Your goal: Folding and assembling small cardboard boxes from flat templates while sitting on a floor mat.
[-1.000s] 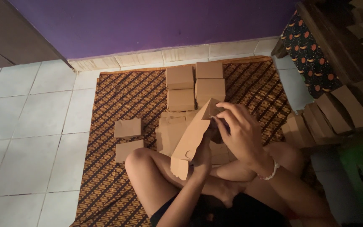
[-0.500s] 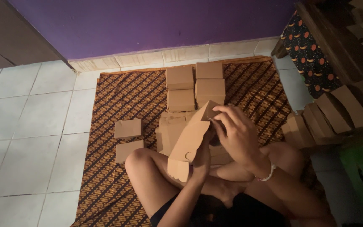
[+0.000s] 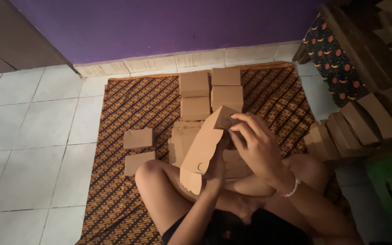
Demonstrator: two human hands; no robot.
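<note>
A flat brown cardboard box blank is held tilted above the crossed legs, its scalloped flap hanging lowest. The right hand is closed on the blank's upper corner, the fingers curled narrowly over the folded edge. The left hand is placed behind the blank and is largely hidden; its grip cannot be determined. Beyond the fingertips, four folded boxes are grouped on the patterned mat. Two smaller folded boxes are set well apart to the left of the fingers. A row of flat blanks is leaned to the right.
</note>
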